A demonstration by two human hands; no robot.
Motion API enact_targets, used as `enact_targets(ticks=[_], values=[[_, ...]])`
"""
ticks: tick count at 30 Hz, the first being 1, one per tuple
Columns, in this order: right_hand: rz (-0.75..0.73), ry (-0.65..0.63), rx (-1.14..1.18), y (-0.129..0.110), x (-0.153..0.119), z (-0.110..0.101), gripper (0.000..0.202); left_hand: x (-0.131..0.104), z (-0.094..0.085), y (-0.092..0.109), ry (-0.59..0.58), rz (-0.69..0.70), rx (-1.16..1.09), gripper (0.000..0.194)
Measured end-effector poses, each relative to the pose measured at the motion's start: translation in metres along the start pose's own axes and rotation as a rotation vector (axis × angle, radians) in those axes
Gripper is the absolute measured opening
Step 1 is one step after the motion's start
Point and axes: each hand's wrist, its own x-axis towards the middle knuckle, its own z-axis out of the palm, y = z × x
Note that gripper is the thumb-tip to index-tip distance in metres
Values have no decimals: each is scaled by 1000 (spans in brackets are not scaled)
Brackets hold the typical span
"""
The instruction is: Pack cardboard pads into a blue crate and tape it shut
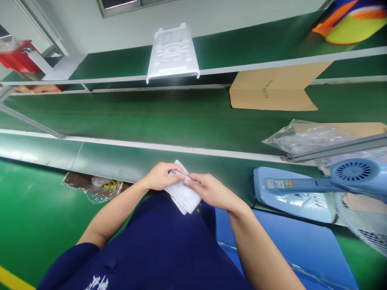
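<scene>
Close to my body, at the edge of the green workbench, I hold a folded white printed leaflet. My left hand pinches its upper left part between thumb and fingers. On the right side, my right hand grips the same sheets, thumb on top. The leaflet has several layers, fanned slightly apart at the lower end; its small print is too fine to read. To the right of my hands lies a light blue electric fan, its base toward me and its grille partly out of view.
A white plastic panel rests on the upper shelf. Flattened cardboard and clear plastic bags lie at the right. Below the bench are a blue bin and an open carton. A red bin stands far left.
</scene>
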Motion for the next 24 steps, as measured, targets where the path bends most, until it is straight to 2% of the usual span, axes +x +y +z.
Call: enact_targets(ticks=[7,16,20,24], values=[[-36,-32,9,-8,-4,-2,56,-7,2,2,-11,73,-52,20],[-24,30,164,-2,-8,-2,61,-9,30,-6,162,103,-220,20],[17,33,178,6,-5,-1,60,-6,31,-12,179,27,-300,22],[28,29,126,9,-1,-2,53,-6,25,-13,134,-37,-399,33]])
